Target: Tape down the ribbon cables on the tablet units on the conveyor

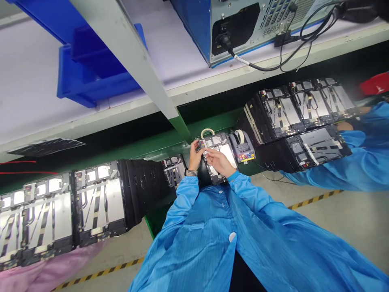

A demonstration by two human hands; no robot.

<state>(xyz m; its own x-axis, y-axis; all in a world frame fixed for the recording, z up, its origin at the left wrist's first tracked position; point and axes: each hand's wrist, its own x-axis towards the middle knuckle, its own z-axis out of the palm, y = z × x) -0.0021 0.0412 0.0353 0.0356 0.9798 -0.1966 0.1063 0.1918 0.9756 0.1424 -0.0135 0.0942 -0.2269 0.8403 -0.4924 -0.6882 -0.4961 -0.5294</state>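
Note:
In the head view an open electronic device panel (225, 152), with a silver plate and black frame, lies in front of me. At its upper left corner my left hand (196, 156) has bent fingers pressed together. My right hand (219, 162) reaches over the panel, thumb and fingers pinched close to the left fingertips. Anything between the fingers is too small to tell. Right beside the panel stands a grey tape dispenser (244, 149) with a roll in it. A pale tape roll (207, 131) sits behind the panel's top edge.
Stacks of similar panels rise at left (100, 198) and right (281, 111); a smaller panel (174, 168) lies left of my hands. Overhead is a shelf (194, 94) with a blue bin (100, 90) and computer case (194, 28). A co-worker's blue sleeve (358, 158) reaches in at right.

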